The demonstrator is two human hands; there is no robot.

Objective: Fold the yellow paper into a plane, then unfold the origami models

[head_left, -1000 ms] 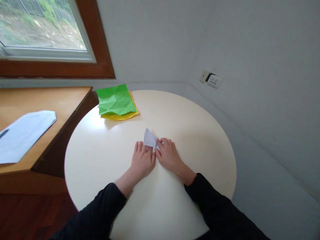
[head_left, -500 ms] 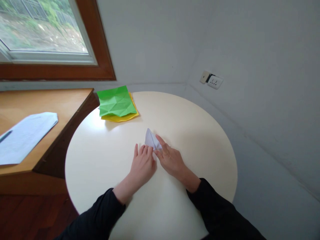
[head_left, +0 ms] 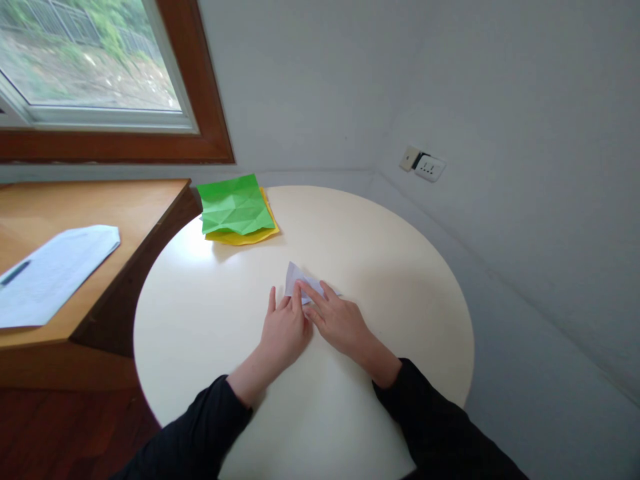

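A small folded sheet of white paper lies near the middle of the round table, its pointed corner facing away from me. My left hand grips its near left edge, with the little finger raised clear. My right hand holds it from the right, the index fingertip pressed on the paper beside my left index finger. Both thumbs are close together at the near edge, partly hidden. The paper's right tip shows just past my right fingers.
A creased green sheet rests over yellow paper at the table's far left. On a wooden desk to the left lie white papers and a pen. Walls with a socket stand behind the white table.
My right index finger has moved left across the paper to beside my left index finger. The paper's shape has changed, with a part now showing to the right under my right fingers.
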